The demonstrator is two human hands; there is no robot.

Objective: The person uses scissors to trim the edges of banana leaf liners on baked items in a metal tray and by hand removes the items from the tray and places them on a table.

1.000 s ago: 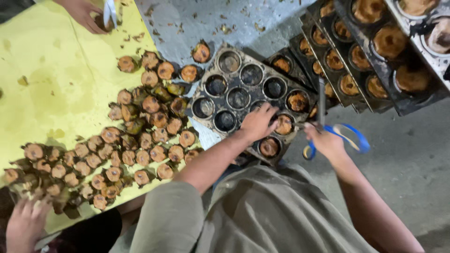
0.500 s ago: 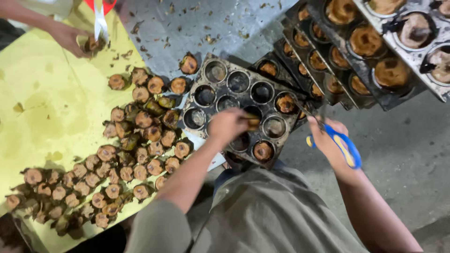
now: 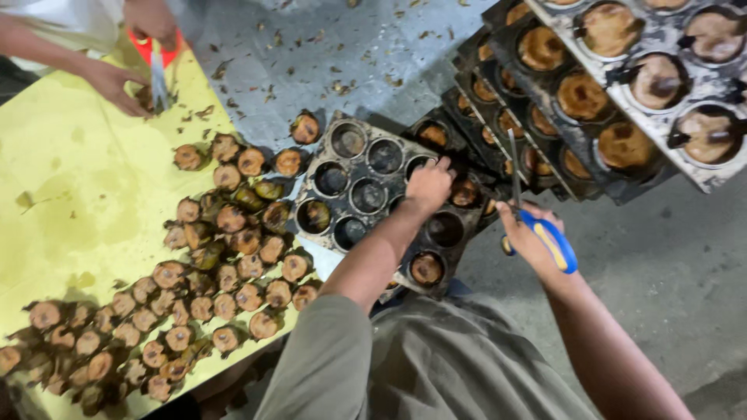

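The left hand [image 3: 428, 185] reaches into the dark muffin tray [image 3: 366, 194] on the floor, grip narrow over a cup. The right hand [image 3: 533, 237] grips blue-handled scissors [image 3: 545, 233], just beside the tray.

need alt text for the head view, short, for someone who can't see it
Left hand reaches into a dark muffin tray while the right hand holds blue-handled scissors. Small brown cakes cover a yellow sheet; filled trays are stacked beyond.
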